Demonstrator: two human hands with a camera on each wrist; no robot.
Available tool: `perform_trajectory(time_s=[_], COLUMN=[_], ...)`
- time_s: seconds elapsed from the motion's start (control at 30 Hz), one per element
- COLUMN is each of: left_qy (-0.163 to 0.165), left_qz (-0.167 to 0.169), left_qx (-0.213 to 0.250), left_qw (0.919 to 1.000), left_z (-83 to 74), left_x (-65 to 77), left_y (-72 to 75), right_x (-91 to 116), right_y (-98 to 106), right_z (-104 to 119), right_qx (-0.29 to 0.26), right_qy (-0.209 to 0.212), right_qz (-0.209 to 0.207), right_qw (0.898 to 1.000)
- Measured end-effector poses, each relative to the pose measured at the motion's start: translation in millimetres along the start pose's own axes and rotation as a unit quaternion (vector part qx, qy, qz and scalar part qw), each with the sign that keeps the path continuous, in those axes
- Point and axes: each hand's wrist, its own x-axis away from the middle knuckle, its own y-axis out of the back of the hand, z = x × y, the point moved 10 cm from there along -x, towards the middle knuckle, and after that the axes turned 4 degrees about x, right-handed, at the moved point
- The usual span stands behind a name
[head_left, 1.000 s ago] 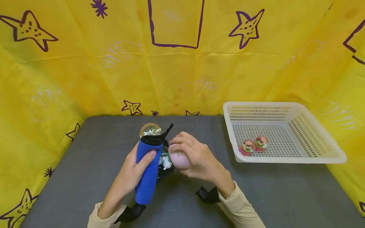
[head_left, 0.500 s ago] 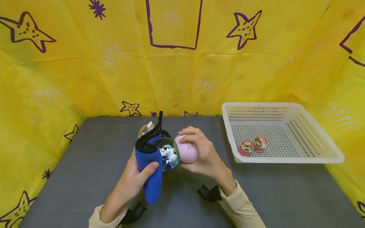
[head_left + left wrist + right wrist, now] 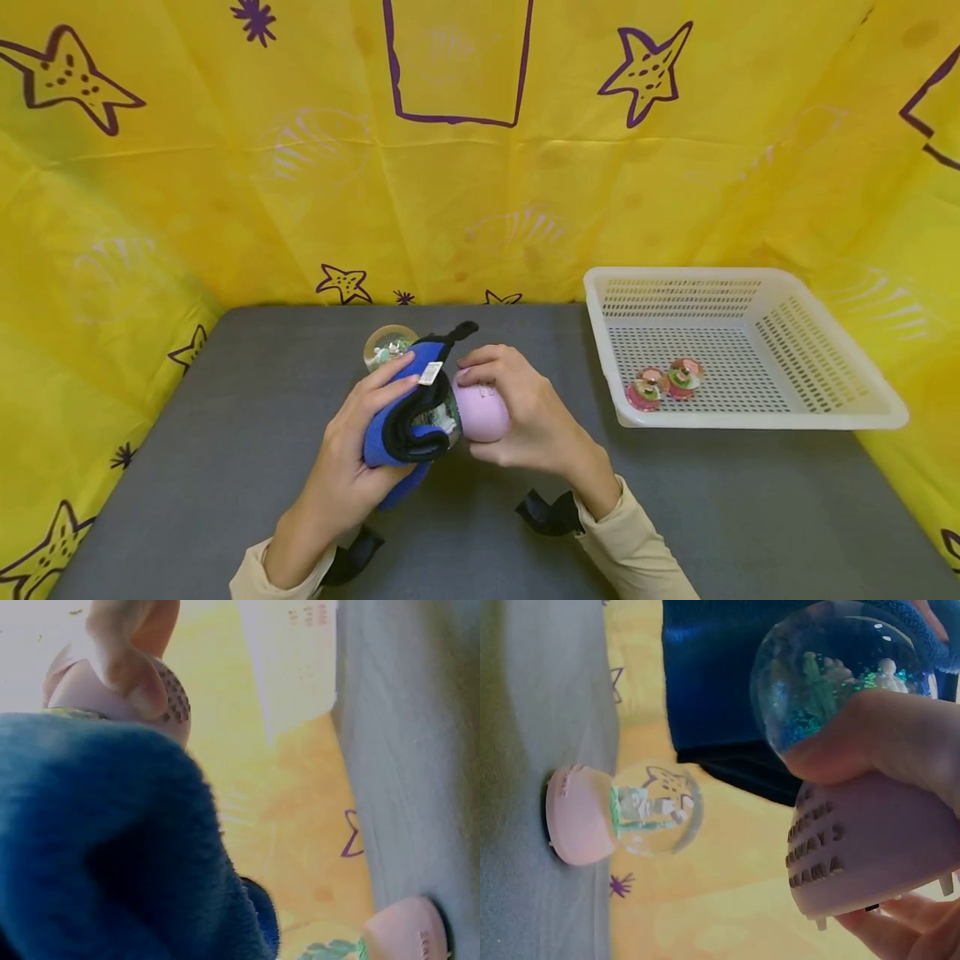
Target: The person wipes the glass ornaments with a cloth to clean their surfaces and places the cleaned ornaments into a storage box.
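A snow globe with a pink base (image 3: 480,412) is tipped on its side between the hands, glass end to the left. The right hand (image 3: 528,412) grips its base, thumb against the lower glass in the right wrist view. White figures and green glitter show inside the glass dome (image 3: 840,682). The left hand (image 3: 341,458) holds a folded blue cloth (image 3: 377,442) with black trim and a white tag (image 3: 431,372) against the dome, hiding much of it. Behind the cloth, a second snow globe (image 3: 388,340) stands upright on the table; its pink base (image 3: 581,817) shows in the right wrist view.
To the right stands a white perforated plastic basket (image 3: 750,421). Two small pink-based globe ornaments (image 3: 684,379) lie in its near left corner. A yellow printed curtain (image 3: 450,192) hangs behind and beside the grey tabletop (image 3: 225,433).
The left hand has turned the cloth from an upright strip to a fold over the dome, bringing its tag into view. The right hand and base shifted right, then slightly back left.
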Motion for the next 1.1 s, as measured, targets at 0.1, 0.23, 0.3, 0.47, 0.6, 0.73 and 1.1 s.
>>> perform_trajectory(time_s=[0.1, 0.23, 0.3, 0.47, 0.6, 0.73, 1.1], left_qy=[0.050, 0.117, 0.143, 0.190, 0.230, 0.259, 0.308], left_qz=[0.004, 0.009, 0.018, 0.041, 0.043, 0.050, 0.087], left_qx=[0.015, 0.029, 0.037, 0.081, 0.127, 0.182, 0.305], left_qw=[0.9986, 0.9927, 0.9888, 0.9776, 0.9639, 0.9472, 0.8970], left_z=[10.6, 24.7, 30.4, 42.1, 50.5, 56.5, 67.3], left_x=[1.0, 3.9, 5.4, 9.1, 14.6, 20.1, 34.6], left_y=[0.5, 2.4, 3.0, 2.4, 1.2, -3.4, -14.2], right_x=[0.3, 0.9, 0.8, 0.5, 0.0, -0.7, 1.4], right_y=[0.1, -0.5, -0.7, -1.5, -1.1, 0.0, 6.8], right_z=[4.5, 9.7, 11.2, 15.7, 20.3, 21.4, 18.4], right_qx=[0.020, 0.020, 0.012, 0.017, 0.032, 0.028, -0.039], right_qy=[0.020, 0.047, 0.055, 0.070, 0.084, 0.089, 0.106], right_qz=[-0.004, -0.012, -0.012, -0.009, -0.009, -0.013, -0.053], right_qw=[1.000, 0.999, 0.998, 0.997, 0.996, 0.996, 0.992])
